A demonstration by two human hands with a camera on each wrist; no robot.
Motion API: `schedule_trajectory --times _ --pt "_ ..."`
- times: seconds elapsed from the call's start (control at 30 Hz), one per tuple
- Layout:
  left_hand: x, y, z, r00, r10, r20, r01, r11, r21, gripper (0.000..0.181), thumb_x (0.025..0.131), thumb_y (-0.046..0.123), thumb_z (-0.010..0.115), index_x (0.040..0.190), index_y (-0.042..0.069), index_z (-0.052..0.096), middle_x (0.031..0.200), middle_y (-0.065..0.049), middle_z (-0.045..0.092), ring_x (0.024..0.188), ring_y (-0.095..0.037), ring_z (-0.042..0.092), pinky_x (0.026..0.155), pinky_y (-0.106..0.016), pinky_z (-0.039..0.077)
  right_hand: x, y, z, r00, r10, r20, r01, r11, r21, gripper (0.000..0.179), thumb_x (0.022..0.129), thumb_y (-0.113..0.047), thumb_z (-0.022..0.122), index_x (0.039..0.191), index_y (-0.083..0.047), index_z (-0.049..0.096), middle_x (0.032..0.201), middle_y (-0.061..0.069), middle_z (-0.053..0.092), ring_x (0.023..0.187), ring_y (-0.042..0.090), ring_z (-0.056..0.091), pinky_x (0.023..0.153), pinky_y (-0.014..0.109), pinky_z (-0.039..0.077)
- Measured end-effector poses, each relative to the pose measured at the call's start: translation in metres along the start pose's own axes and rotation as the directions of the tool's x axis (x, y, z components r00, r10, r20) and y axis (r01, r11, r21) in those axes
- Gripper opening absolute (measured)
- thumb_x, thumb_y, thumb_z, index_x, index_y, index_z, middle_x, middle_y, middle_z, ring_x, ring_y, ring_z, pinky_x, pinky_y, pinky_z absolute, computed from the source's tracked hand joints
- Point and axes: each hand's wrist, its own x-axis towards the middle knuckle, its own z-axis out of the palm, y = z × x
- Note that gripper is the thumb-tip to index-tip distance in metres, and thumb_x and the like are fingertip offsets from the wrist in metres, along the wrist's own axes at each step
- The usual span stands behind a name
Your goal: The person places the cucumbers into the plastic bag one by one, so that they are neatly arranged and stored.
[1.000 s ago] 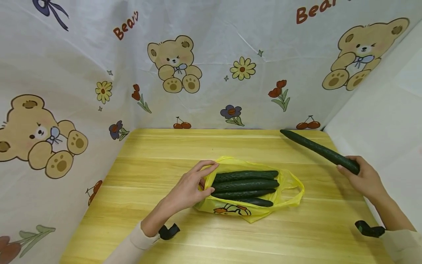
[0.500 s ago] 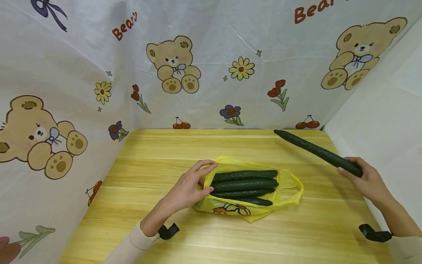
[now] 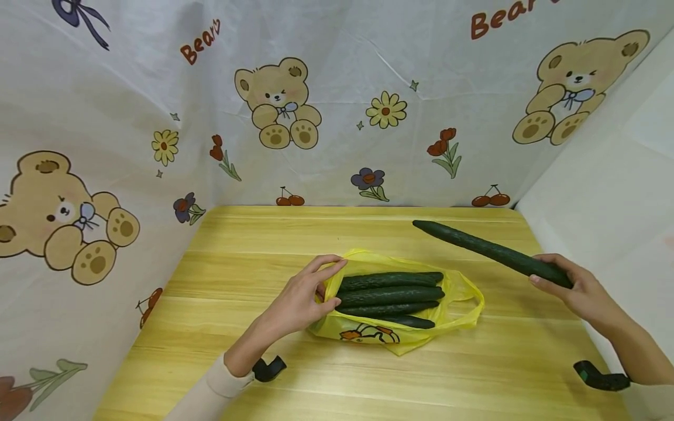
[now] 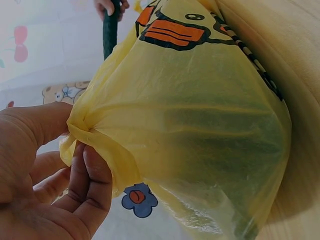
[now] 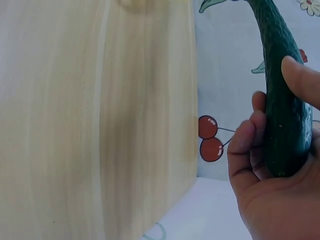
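A thin yellow plastic bag with a cartoon print lies on the table, its mouth facing up. Inside it several dark green cucumbers lie side by side. My left hand holds the bag's left rim; in the left wrist view its thumb and fingers pinch the gathered yellow film. Off to the right, my right hand grips one long cucumber by its near end, the far end pointing up and left above the table. The right wrist view shows fingers and thumb wrapped around that cucumber.
The wooden table carries the bag near its middle. A white curtain printed with bears and flowers stands behind and to the left, with a plain white wall on the right. Each wrist wears a black camera mount.
The cucumber in my right hand has swung leftward, its far end moving left and slightly down toward the bag. My left hand and the bag have stayed put.
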Motion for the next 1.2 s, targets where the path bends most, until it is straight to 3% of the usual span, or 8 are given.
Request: schedule_trajectory --times 0.2,0.4,0.53,0.73,0.93,1.2 --pt "0.001 0.001 0.000 1.000 0.002 -0.005 -0.002 1.000 -0.002 0.080 0.096 0.014 0.082 0.165 0.025 0.045 0.168 0.008 0.043 0.071 0.001 0.055 0.068 -0.022 0.054 -0.003 -0.011 0.003 0.996 -0.072 0.059 0.072 0.997 0.008 0.044 0.110 -0.015 0.061 0.153 -0.011 0.050 0.125 -0.024 0.055 0.101 -0.001 0.056 0.075 0.024 0.049" --pt "0.000 0.001 0.001 1.000 -0.009 -0.001 0.009 1.000 -0.012 0.080 0.096 0.014 0.082 0.166 0.026 0.045 0.168 0.009 0.042 0.071 0.001 0.056 0.069 -0.022 0.055 -0.005 -0.021 0.005 0.983 -0.138 0.120 0.129 0.988 0.081 0.044 0.110 -0.007 0.058 0.153 -0.007 0.050 0.130 -0.019 0.057 0.104 0.003 0.058 0.077 0.023 0.051" --pt "0.000 0.001 0.001 0.999 -0.034 0.005 0.034 0.999 -0.023 0.079 0.097 0.015 0.082 0.166 0.027 0.045 0.167 0.012 0.042 0.072 0.000 0.057 0.071 -0.021 0.055 -0.005 -0.028 0.007 0.964 -0.192 0.184 0.168 0.976 0.141 0.044 0.109 0.000 0.055 0.153 -0.004 0.049 0.138 -0.018 0.055 0.110 0.002 0.058 0.082 0.020 0.052" --pt "0.000 0.001 0.002 1.000 -0.025 0.000 0.025 0.999 -0.021 0.079 0.096 0.014 0.082 0.166 0.025 0.045 0.167 0.011 0.042 0.072 0.000 0.058 0.070 -0.022 0.056 -0.002 -0.042 0.016 0.938 -0.237 0.253 0.195 0.964 0.179 0.044 0.108 0.001 0.056 0.151 -0.003 0.050 0.144 -0.019 0.051 0.115 0.000 0.057 0.085 0.021 0.052" --pt "0.000 0.002 0.002 1.000 -0.019 0.005 0.019 1.000 -0.024 0.079 0.097 0.014 0.081 0.166 0.027 0.044 0.168 0.010 0.042 0.072 0.000 0.058 0.070 -0.022 0.056 0.004 -0.056 0.024 0.918 -0.260 0.299 0.222 0.962 0.157 0.043 0.108 -0.002 0.059 0.150 -0.008 0.054 0.138 -0.014 0.056 0.112 0.004 0.059 0.083 0.023 0.052" --pt "-0.001 0.006 0.001 1.000 0.007 -0.011 -0.007 1.000 -0.007 0.079 0.096 0.013 0.082 0.165 0.022 0.046 0.168 0.007 0.043 0.071 0.001 0.056 0.070 -0.021 0.055 0.023 -0.080 0.042 0.862 -0.388 0.328 0.338 0.920 0.201 0.039 0.106 0.002 0.061 0.144 -0.009 0.057 0.124 0.001 0.065 0.099 0.013 0.063 0.080 0.027 0.051"
